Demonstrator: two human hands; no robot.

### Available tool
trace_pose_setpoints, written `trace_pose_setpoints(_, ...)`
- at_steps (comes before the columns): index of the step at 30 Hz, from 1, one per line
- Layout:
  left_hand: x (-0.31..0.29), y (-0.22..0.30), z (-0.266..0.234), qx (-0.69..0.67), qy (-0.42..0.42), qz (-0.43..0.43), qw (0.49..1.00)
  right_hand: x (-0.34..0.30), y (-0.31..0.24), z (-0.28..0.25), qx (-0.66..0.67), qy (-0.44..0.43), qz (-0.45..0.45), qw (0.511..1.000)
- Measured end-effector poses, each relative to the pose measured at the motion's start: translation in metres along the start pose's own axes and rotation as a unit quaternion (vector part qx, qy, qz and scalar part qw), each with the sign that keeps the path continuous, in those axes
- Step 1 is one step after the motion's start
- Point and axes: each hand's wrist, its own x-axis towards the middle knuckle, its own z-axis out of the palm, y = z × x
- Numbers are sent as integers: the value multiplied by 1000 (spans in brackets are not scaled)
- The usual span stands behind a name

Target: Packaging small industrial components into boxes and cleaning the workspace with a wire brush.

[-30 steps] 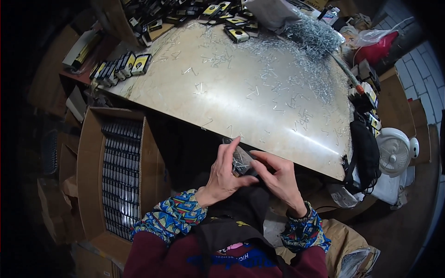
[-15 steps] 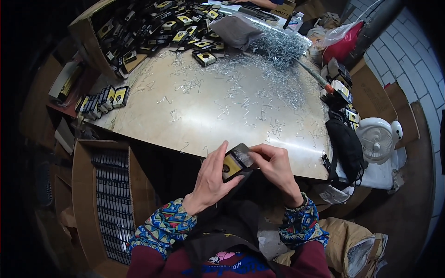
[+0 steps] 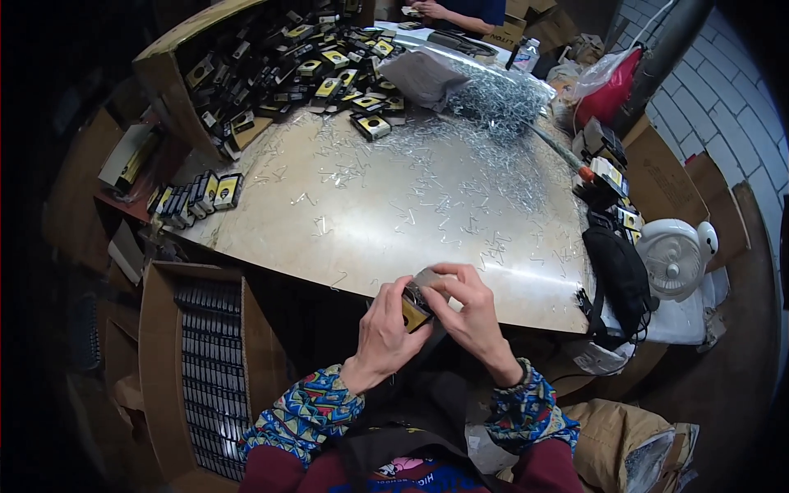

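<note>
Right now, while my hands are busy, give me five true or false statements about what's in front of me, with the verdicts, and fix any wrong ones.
1. The left hand holds a small black and yellow package. True.
2. The right hand lies flat on the table. False: its fingers are bent at the upper end of the package.
3. The white fan stands to the left of the table. False: it stands to the right.
4. A heap of thin metal pieces lies toward the far side of the table. True.
5. The open cardboard box at lower left is full of crumpled paper. False: it holds rows of dark packs.
</note>
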Motion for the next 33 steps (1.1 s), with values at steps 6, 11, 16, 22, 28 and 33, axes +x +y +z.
trace_pose_setpoints(6, -1, -1, -6, -59, -24, -91, 994, -2, -3, -14, 171, 37, 165, 971)
trace_pose_setpoints(11, 0, 6, -7, 94, -41, 18, 995, 1, 15, -13, 29, -36, 203, 978)
trace_pose_setpoints(16, -2, -2, -12, 54, -45, 15, 997, 4, 11, -21, 125, -72, 258, 955)
trace_pose_setpoints(22, -4, -1, -11, -19, -37, -88, 995, -3, 3, -10, 253, -28, 276, 927)
trace_pose_setpoints(28, -7, -1, -8, 3, -9, -79, 997, 4, -13, 5, -19, 7, -25, 999)
trace_pose_setpoints(33, -9, -1, -14, -1, -11, -77, 997, 8, -15, 13, -30, 23, -45, 998)
